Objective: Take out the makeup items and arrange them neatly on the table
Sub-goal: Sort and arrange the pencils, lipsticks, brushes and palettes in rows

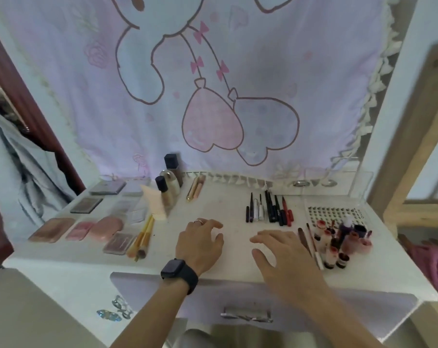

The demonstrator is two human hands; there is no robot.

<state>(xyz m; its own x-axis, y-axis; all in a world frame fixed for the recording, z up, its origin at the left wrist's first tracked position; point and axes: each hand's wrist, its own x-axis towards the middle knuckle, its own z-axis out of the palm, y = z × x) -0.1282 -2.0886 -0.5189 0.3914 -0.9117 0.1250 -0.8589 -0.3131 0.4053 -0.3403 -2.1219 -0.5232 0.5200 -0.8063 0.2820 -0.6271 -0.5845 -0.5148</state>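
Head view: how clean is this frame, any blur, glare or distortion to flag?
Head view: soft throughout, labels on the small bottles unreadable; wide-angle bending tilts the wooden frame and curves the table edge; light even, faint shadows under the left hand and right hand; no harsh glare.

We see a white table (225,204). On its left side, flat palettes (87,205) lie in rows, with pink compacts (107,228) nearer to us. Just right of these we find a bundle of yellow-handled brushes (143,237) lying together. At the far edge stand three bottles (166,194), with a gold tube (195,188) lying beside them. Right of centre, dark pencils (269,209) lie side by side. On the right, small jars (338,244) stand clustered by a white perforated tray (336,212).
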